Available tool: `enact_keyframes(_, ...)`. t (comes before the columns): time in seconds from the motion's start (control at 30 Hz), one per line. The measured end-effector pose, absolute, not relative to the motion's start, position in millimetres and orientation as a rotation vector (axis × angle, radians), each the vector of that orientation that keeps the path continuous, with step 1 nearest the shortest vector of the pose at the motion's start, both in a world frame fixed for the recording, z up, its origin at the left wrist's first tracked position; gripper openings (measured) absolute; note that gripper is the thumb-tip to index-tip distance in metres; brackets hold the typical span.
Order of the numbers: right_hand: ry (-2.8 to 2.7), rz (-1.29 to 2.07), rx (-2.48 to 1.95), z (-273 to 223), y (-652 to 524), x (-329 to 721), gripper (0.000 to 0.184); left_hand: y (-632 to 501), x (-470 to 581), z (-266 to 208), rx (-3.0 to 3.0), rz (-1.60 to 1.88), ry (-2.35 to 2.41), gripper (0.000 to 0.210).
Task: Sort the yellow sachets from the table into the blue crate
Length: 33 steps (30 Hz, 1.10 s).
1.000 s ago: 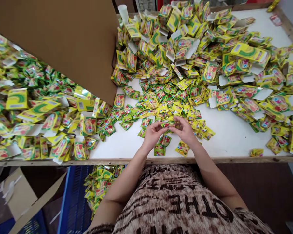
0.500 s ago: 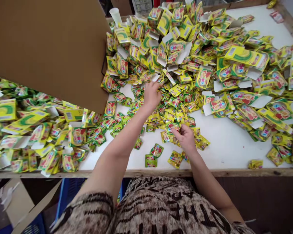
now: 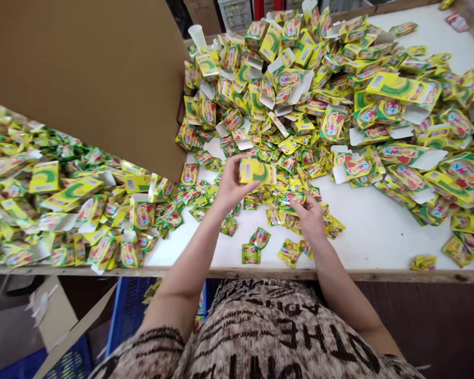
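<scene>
In the middle of the head view, my left hand (image 3: 231,187) grips a small yellow carton (image 3: 257,172), thumb below and fingers behind it. Just to its right, my right hand (image 3: 312,217) pinches a small green-and-yellow sachet (image 3: 293,198) between thumb and fingers. Under and around both hands lie loose sachets (image 3: 288,166), yellow ones and green ones with a red fruit picture. Two green sachets (image 3: 259,238) and a yellow sachet (image 3: 289,252) rest apart on the white tabletop (image 3: 359,237), closer to my body.
Open cartons are heaped at the back and right (image 3: 334,123), with more cartons at the left (image 3: 90,210). A large brown cardboard sheet (image 3: 95,79) covers the upper left. A white cup (image 3: 197,36) stands behind the heap. Blue crates (image 3: 120,310) sit below the wooden table edge (image 3: 268,273).
My left hand has drawn back from the carton heap towards me and now holds a yellow carton. The right hand stays nearly in place with its sachet. The whole view has shifted slightly.
</scene>
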State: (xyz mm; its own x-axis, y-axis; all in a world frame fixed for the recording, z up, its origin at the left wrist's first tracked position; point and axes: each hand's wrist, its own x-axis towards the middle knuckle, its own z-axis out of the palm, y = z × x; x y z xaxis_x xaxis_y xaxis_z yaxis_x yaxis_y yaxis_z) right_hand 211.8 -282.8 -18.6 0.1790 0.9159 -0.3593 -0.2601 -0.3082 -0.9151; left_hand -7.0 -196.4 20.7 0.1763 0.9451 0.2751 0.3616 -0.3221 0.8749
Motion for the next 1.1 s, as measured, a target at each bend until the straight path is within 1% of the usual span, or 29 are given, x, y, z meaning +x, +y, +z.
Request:
enact_keyframes(0.07, -0.704, 1.346, -1.348, -18.9, -283.4, 210.7, 0.033, -247.2, -23.6, 4.0, 1.448, 1.231, 1.229, 0.071)
enact_keyframes(0.13, -0.757, 1.318, -1.326, -21.0, -284.5, 206.6, 0.029, -284.1, -36.7, -14.5, 1.271, 1.257, 1.282, 0.066)
enact_keyframes(0.17, -0.781, 1.314, -1.322, -22.5, -285.4, 203.7, 0.028, -297.2, -41.8, -21.8, 1.269, 1.246, 1.336, 0.06)
enact_keyframes(0.23, -0.808, 1.316, -1.324, -25.5, -288.0, 197.5, 0.026, -314.4, -49.4, -28.4, 1.417, 1.153, 1.457, 0.042)
enact_keyframes(0.27, -0.814, 1.314, -1.335, -26.9, -289.6, 194.7, 0.027, -319.5, -51.7, -27.3, 1.551, 1.066, 1.485, 0.033)
enact_keyframes(0.3, -0.82, 1.303, -1.352, -28.3, -291.3, 192.3, 0.027, -323.0, -52.9, -23.7, 1.699, 0.946, 1.484, 0.029)
enact_keyframes(0.33, -0.834, 1.284, -1.375, -29.5, -293.0, 190.5, 0.028, -325.5, -52.7, -18.2, 1.837, 0.791, 1.461, 0.032)
enact_keyframes(0.37, -0.854, 1.262, -1.405, -30.6, -294.7, 189.2, 0.029, -327.3, -51.1, -11.7, 1.943, 0.615, 1.434, 0.041)
enact_keyframes(0.4, -0.88, 1.243, -1.438, -31.6, -296.2, 188.4, 0.029, -328.6, -47.7, -5.1, 2.01, 0.433, 1.418, 0.056)
enact_keyframes(0.43, -0.913, 1.231, -1.467, -32.4, -297.6, 188.0, 0.03, -329.5, -42.7, 0.7, 2.039, 0.259, 1.424, 0.076)
enact_keyframes(0.47, -0.948, 1.224, -1.489, -33.1, -298.9, 187.7, 0.031, -330.2, -36.1, 5.3, 2.04, 0.116, 1.46, 0.096)
enact_keyframes(0.5, -0.978, 1.217, -1.504, -33.6, -300.0, 187.6, 0.031, -330.6, -28.3, 8.2, 2.032, 0.016, 1.504, 0.11)
enact_keyframes(0.53, -1.005, 1.212, -1.514, -33.8, -301.1, 187.5, 0.032, -330.7, -19.6, 9.4, 2.023, -0.04, 1.544, 0.116)
enact_keyframes(0.57, -1.028, 1.203, -1.522, -33.8, -302.1, 187.3, 0.032, -330.3, -10.5, 9.0, 2.013, -0.058, 1.586, 0.116)
enact_keyframes(0.63, -1.067, 1.173, -1.541, -32.7, -304.0, 186.7, 0.032, -328.6, 6.4, 4.9, 1.976, -0.025, 1.704, 0.101)
enact_keyframes(0.7, -1.104, 1.114, -1.551, -29.5, -305.3, 185.7, 0.031, -326.3, 18.4, -0.9, 1.907, 0.017, 1.835, 0.078)
enact_keyframes(0.77, -1.136, 1.036, -1.524, -23.9, -305.4, 184.1, 0.029, -324.6, 24.2, -5.9, 1.844, 0.046, 1.916, 0.065)
enact_keyframes(0.87, -1.23, 0.969, -1.44, -13.3, -302.6, 179.9, 0.024, -325.3, 23.3, -10.1, 1.861, 0.161, 1.88, 0.062)
enact_keyframes(1.0, -1.533, 0.862, -1.419, -2.4, -296.7, 173.4, 0.019, -329.7, 16.9, -15.3, 1.847, 0.404, 1.854, 0.056)
enact_keyframes(1.1, -1.721, 0.856, -1.428, 4.9, -292.9, 173.0, 0.019, -333.7, 14.5, -22.2, 1.814, 0.472, 1.847, 0.056)
